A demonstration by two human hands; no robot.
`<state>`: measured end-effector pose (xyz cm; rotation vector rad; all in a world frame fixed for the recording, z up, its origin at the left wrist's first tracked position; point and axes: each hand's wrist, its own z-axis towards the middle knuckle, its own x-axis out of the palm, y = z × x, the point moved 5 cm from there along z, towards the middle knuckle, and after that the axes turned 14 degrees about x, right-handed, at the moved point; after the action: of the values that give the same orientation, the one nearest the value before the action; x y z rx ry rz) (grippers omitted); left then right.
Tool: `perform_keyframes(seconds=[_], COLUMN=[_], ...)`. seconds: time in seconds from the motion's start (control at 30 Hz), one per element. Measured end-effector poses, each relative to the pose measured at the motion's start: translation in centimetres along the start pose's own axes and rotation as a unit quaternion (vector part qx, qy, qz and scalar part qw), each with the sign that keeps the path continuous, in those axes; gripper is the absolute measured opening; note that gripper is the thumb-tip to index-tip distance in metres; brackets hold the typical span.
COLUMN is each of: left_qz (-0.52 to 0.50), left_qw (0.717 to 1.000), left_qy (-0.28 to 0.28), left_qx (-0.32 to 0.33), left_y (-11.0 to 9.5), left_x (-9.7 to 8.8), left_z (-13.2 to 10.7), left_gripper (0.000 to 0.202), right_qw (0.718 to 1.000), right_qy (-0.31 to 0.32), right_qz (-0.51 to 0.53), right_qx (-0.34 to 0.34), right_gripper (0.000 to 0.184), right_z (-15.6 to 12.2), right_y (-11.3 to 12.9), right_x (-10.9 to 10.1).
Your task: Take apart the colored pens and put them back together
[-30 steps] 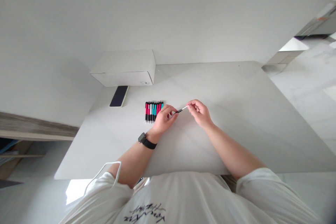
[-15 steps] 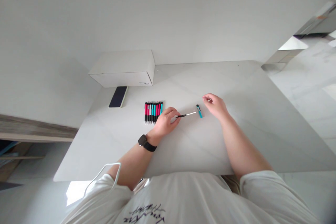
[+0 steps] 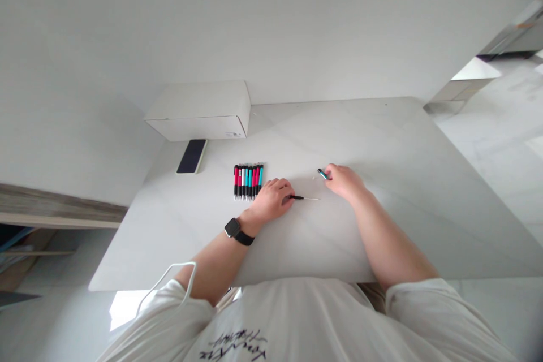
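My left hand (image 3: 275, 200) is closed on the black front part of a pen (image 3: 298, 197), from which a thin, pale refill (image 3: 311, 199) sticks out to the right. Between the fingertips of my right hand (image 3: 344, 180) is the teal pen barrel (image 3: 322, 173) with a black top, tilted up and to the left. A gap of table separates the two parts. Just left of my left hand lies a row of several pens (image 3: 248, 182) in red, white and teal, side by side with their tips toward me.
A white box (image 3: 199, 119) stands against the wall at the back left, with a phone (image 3: 192, 156) lying in front of it. A tiny pale piece (image 3: 314, 177) rests on the white table (image 3: 407, 181) near the barrel. A white cable (image 3: 163, 278) loops by my left sleeve.
My right hand has come down and taken hold of the teal barrel that lay on the table. In my left hand, the front part with its refill has moved slightly lower and turned.
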<state>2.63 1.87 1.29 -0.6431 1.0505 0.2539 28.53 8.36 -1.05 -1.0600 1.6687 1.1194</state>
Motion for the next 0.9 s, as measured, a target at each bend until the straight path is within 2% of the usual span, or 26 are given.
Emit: perform_keyframes(seconds=[0.1,0.2,0.3,0.43,0.5,0.6,0.9], left_qz=[-0.006,-0.016,-0.031,-0.036,-0.032,-0.032,-0.057], left_qw=[1.0,0.998,0.993,0.985,0.986,0.989,0.987], left_qy=[-0.017,-0.064,-0.113,-0.159,-0.156,-0.14,-0.144], left_qx=[0.003,-0.003,-0.026,-0.053,-0.051,-0.04,-0.041], left_y=[0.1,0.4,0.9,1.1,1.0,0.9,1.1], left_x=[0.1,-0.2,-0.7,-1.2,-1.1,-0.9,-1.0], left_z=[0.0,-0.1,-0.4,-0.6,-0.6,-0.6,-0.4], left_gripper=[0.022,0.034,0.042,0.061,0.059,0.048,0.046], right_qw=[0.998,0.984,0.951,0.927,0.916,0.907,0.887], right_qy=[-0.055,-0.091,-0.077,-0.046,-0.035,-0.032,-0.03], right_qz=[0.015,0.116,0.204,0.216,0.221,0.235,0.314], right_qx=[-0.007,-0.1,-0.218,-0.303,-0.333,-0.349,-0.337], right_gripper=[0.018,0.022,0.026,0.032,0.036,0.039,0.034], right_z=[-0.1,-1.0,-2.8,-4.8,-5.6,-6.1,-6.3], right_y=[0.5,1.9,3.9,6.5,7.4,8.1,8.3], right_x=[-0.8,-2.2,-3.1,-2.7,-2.3,-2.1,-2.2])
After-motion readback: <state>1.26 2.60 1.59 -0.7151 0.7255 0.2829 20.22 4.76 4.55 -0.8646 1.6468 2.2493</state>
